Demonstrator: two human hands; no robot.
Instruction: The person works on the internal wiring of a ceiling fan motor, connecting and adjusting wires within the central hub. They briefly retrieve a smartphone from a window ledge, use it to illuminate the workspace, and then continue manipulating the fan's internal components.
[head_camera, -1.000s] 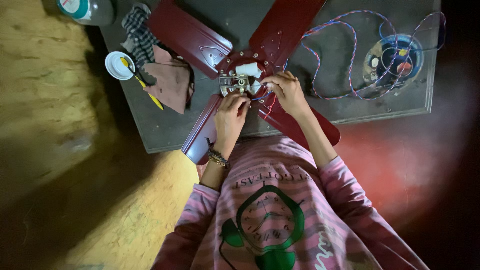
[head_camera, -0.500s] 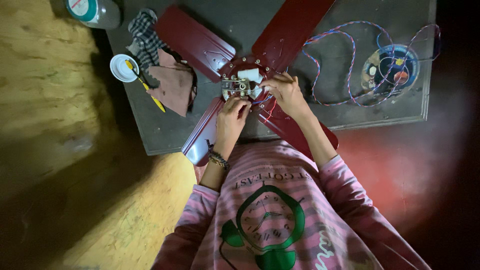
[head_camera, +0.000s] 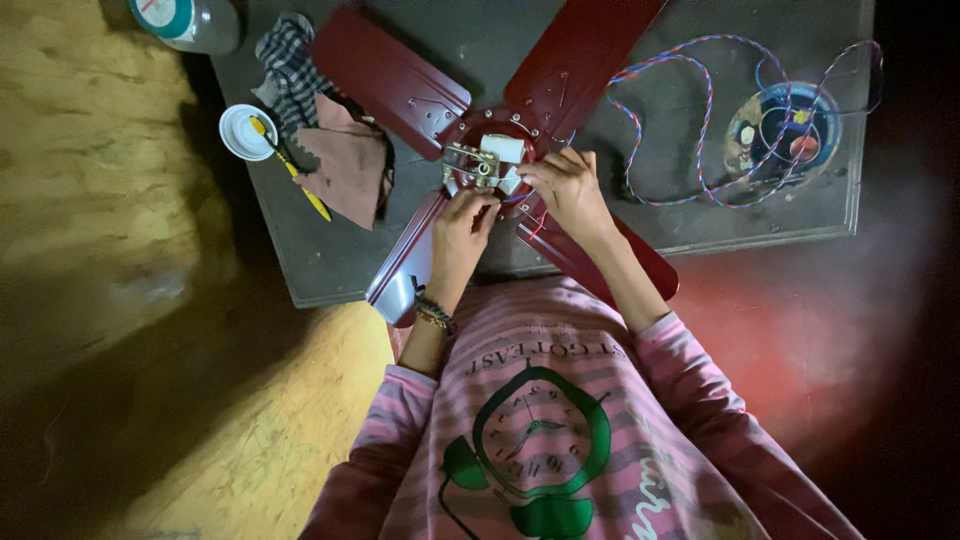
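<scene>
Ceiling fan (head_camera: 500, 120) lay blades-out on the counter (head_camera: 640, 215), likely heavy and stiff, best gripped at its hub (head_camera: 490, 160). Left hand (head_camera: 458, 228) and right hand (head_camera: 562, 185) had fingers pinched on small hub fittings.

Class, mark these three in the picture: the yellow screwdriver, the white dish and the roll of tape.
yellow screwdriver (head_camera: 300, 180), head view, on its handle.
white dish (head_camera: 240, 135), head view, on its rim.
roll of tape (head_camera: 790, 130), head view, on its blue ring.

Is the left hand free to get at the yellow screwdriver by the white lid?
Probably yes. The left hand is busy at the fan hub, but nothing lies over the yellow screwdriver beside the cloth.
</scene>
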